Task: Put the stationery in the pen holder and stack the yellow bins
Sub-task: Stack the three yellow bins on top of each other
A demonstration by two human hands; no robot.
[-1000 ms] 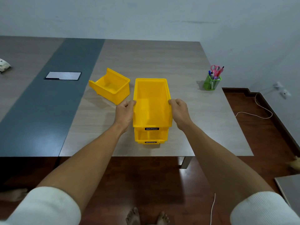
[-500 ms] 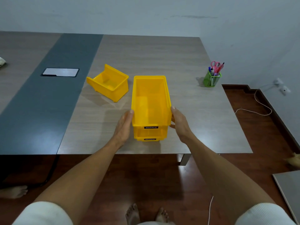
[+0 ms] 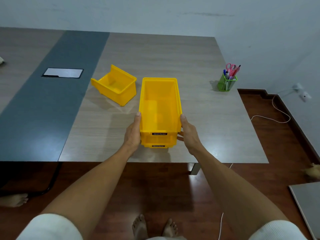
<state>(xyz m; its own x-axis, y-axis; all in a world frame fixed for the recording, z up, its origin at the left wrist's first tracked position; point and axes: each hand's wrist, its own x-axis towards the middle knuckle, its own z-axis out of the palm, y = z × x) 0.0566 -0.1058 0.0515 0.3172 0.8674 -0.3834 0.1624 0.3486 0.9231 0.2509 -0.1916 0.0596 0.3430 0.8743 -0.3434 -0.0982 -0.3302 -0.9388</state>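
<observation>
Two yellow bins are stacked near the table's front edge, the upper bin (image 3: 160, 104) nested in the lower bin (image 3: 158, 143). My left hand (image 3: 133, 135) lies flat against the stack's left side. On the right side my right hand (image 3: 189, 135) presses in, its thumb tucked at the seam between the two bins. A third yellow bin (image 3: 115, 85) sits apart to the left, turned at an angle. At the table's right edge the green mesh pen holder (image 3: 226, 83) stands with pink scissors and pens in it.
A wooden table (image 3: 155, 54) with a grey strip (image 3: 52, 101) and a flush cable-box lid (image 3: 63, 73) on the left. White cable (image 3: 277, 110) lies on the floor at right. My bare feet (image 3: 154, 227) and someone's foot (image 3: 13, 200) are below.
My hands slid from the upper bin's rim down and toward me along the stack's sides. The upper bin has settled onto the lower one.
</observation>
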